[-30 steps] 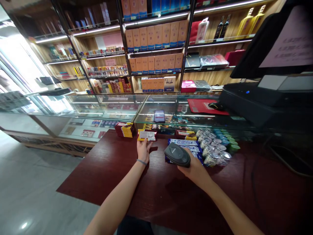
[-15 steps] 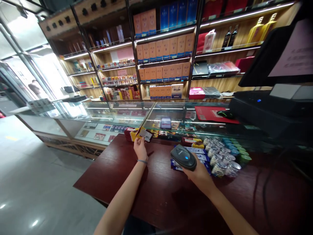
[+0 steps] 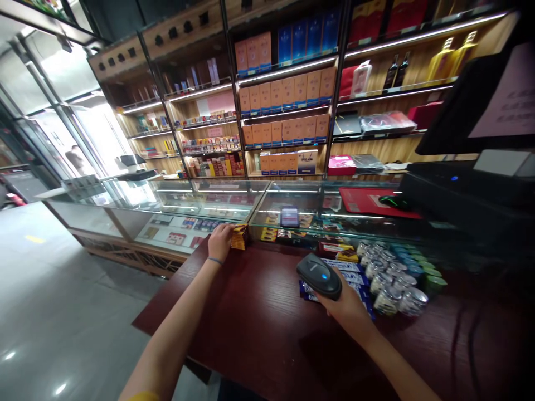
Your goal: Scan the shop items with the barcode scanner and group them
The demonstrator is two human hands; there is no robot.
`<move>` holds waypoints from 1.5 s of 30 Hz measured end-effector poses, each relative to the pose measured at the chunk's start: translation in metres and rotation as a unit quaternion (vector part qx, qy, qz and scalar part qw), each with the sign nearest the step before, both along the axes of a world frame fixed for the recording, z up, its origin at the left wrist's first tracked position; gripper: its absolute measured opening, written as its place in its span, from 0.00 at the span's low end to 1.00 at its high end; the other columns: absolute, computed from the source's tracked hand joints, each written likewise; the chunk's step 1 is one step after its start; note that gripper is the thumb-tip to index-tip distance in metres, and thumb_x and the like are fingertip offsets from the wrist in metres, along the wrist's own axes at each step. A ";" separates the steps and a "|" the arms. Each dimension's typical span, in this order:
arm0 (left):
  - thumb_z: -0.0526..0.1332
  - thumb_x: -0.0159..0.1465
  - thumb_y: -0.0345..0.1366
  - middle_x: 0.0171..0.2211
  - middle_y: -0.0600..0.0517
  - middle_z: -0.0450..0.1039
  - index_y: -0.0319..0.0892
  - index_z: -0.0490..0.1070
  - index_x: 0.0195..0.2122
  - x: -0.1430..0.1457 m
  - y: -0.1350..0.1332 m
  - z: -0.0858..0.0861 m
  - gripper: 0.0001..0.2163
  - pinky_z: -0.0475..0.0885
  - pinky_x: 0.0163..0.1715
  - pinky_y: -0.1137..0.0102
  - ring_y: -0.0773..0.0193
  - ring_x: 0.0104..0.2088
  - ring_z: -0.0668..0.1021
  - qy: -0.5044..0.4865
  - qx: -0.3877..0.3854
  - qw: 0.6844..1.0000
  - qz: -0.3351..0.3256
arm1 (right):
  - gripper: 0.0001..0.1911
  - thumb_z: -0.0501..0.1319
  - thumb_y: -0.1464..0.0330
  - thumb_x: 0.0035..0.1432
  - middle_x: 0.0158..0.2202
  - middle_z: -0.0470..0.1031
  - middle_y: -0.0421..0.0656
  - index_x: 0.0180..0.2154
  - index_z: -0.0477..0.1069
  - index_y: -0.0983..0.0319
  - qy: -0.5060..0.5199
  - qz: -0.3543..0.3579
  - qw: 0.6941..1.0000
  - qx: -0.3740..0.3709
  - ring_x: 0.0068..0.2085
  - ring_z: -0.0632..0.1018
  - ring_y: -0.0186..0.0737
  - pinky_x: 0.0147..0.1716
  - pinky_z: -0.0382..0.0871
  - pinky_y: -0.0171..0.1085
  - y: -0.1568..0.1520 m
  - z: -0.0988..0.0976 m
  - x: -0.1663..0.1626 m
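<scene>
My left hand is at the far edge of the brown counter, its fingers closed over the left and top of a stack of yellow chocolate boxes. The fingers hide much of the top box. A black barcode scanner with a blue light is gripped in my right hand, tilted toward the left. Under and beyond the scanner lie blue-and-white packets. Just behind them sits another small pile of yellow and dark red chocolate boxes.
Several jars with silvery lids stand right of the packets, beside blue and green cans. A glass display case borders the counter's far side. On it lie a red mat and a mouse. A monitor stands at right.
My left hand has moved left and carried the chocolate box, whose barcode side was showing, onto the stack. My right hand still holds the scanner in about the same place. The view has shifted slightly.
</scene>
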State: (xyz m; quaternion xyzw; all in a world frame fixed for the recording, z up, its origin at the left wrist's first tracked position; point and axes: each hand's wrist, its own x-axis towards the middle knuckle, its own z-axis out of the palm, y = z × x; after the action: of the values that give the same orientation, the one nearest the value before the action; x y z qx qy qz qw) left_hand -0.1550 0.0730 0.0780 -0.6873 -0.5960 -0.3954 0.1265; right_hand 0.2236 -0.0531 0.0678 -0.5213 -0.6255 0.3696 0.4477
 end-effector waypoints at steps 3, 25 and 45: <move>0.58 0.67 0.31 0.47 0.47 0.78 0.49 0.77 0.47 -0.009 0.006 -0.006 0.12 0.71 0.51 0.63 0.54 0.50 0.76 0.071 -0.046 0.996 0.022 | 0.24 0.63 0.60 0.53 0.27 0.76 0.36 0.52 0.68 0.57 0.008 0.002 1.000 -0.003 0.25 0.75 0.39 0.24 0.65 0.35 0.001 -0.002 0.002; 0.63 0.66 0.38 0.50 0.46 0.76 0.48 0.75 0.52 -0.024 0.037 -0.027 0.13 0.70 0.55 0.60 0.51 0.53 0.76 0.071 -0.076 0.994 -0.033 | 0.24 0.63 0.55 0.54 0.28 0.77 0.39 0.49 0.68 0.57 -0.003 -0.025 1.000 0.007 0.31 0.79 0.46 0.27 0.68 0.38 0.006 -0.005 0.011; 0.62 0.66 0.36 0.58 0.40 0.69 0.45 0.70 0.58 0.086 0.020 -0.014 0.19 0.65 0.63 0.52 0.47 0.61 0.70 0.014 -0.016 0.992 -0.125 | 0.25 0.66 0.58 0.51 0.19 0.72 0.36 0.50 0.70 0.60 -0.003 -0.111 0.994 0.004 0.16 0.71 0.39 0.17 0.65 0.38 0.011 0.029 0.075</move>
State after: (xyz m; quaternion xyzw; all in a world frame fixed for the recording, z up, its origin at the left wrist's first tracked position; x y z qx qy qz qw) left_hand -0.0694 0.0932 0.0637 -0.7638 -0.5097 -0.3892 0.0735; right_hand 0.2989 -0.0424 0.0971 -0.5871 -0.5666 0.3130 0.4862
